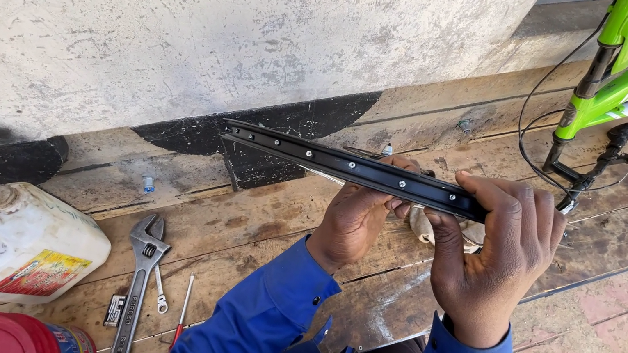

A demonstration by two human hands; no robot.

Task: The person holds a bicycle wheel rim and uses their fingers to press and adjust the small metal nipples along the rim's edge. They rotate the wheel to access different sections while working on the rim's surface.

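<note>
Rim section (349, 165) gripped: right hand (497, 254) closed around its end, left hand (358, 212) fingers curled beneath. Inspection step, probably; steady support needed next.

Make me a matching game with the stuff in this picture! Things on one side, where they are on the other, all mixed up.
Things:
1. black rim piece
2. wrench
3. white jug
4. green bike frame

Places:
A. lying on its side at the far left
B. standing at the top right
C. held in both hands
D. flat on the wooden boards, just right of the jug

Pairs: 1-C, 2-D, 3-A, 4-B
</note>
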